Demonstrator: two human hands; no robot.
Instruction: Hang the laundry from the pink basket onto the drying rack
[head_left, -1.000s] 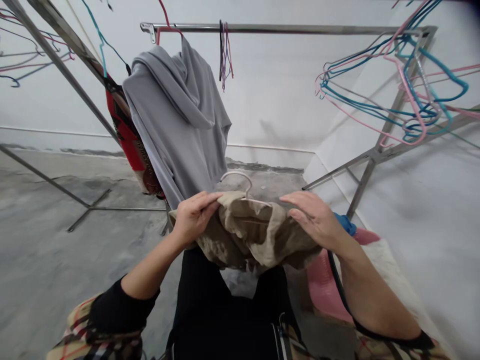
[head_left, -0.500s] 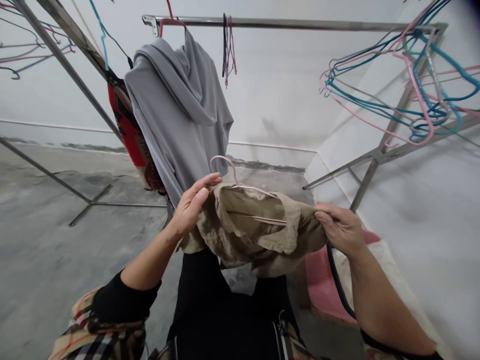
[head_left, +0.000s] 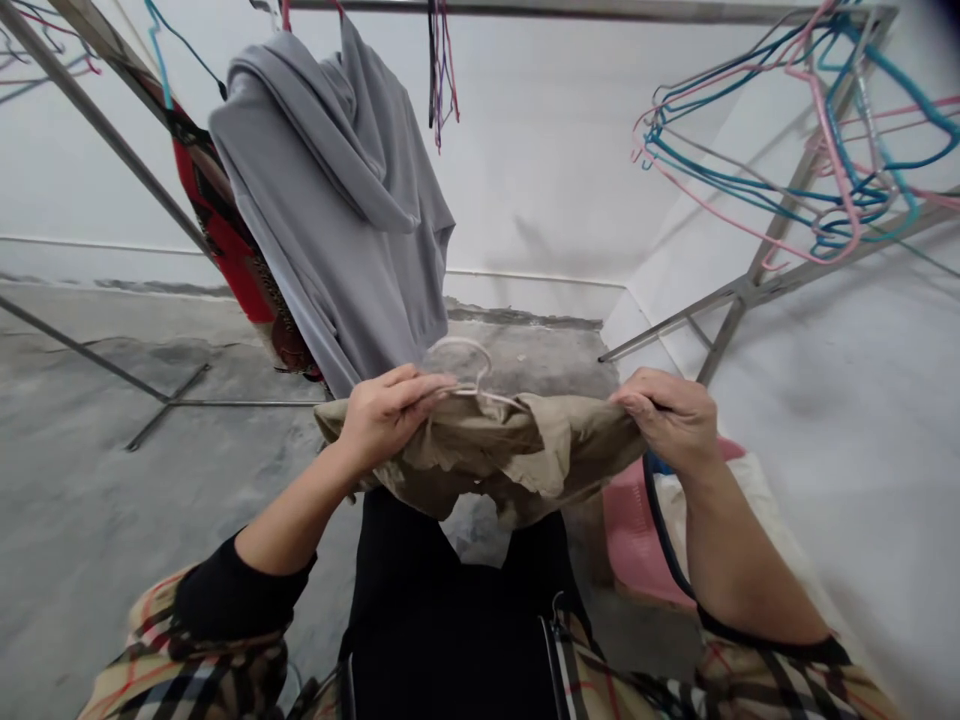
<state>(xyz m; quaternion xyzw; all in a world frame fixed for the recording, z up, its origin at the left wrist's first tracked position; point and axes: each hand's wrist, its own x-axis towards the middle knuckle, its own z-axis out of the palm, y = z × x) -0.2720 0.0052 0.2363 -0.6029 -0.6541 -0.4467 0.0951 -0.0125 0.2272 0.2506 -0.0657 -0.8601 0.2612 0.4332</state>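
A khaki shirt (head_left: 517,450) hangs spread between my two hands, in front of my legs. Inside its neck sits a pale clothes hanger (head_left: 480,360), its hook sticking up above the collar. My left hand (head_left: 390,412) is closed on the shirt's left shoulder by the collar, thumb and fingers pinching cloth near the hanger. At the other shoulder my right hand (head_left: 670,415) pinches the fabric between thumb and fingers. The hanger's arms are mostly covered by the cloth.
A grey hooded garment (head_left: 337,200) hangs from the metal rail (head_left: 600,12), beside a red patterned garment (head_left: 225,250). Blue and pink hangers (head_left: 840,200) cluster at the right. A pink basket (head_left: 634,530) with pale cloth stands low right.
My left hand has gone from lying with fingers outstretched by the collar to gripping the shirt's shoulder. The shirt's neck has tilted and looks narrower. The view has shifted slightly downward.
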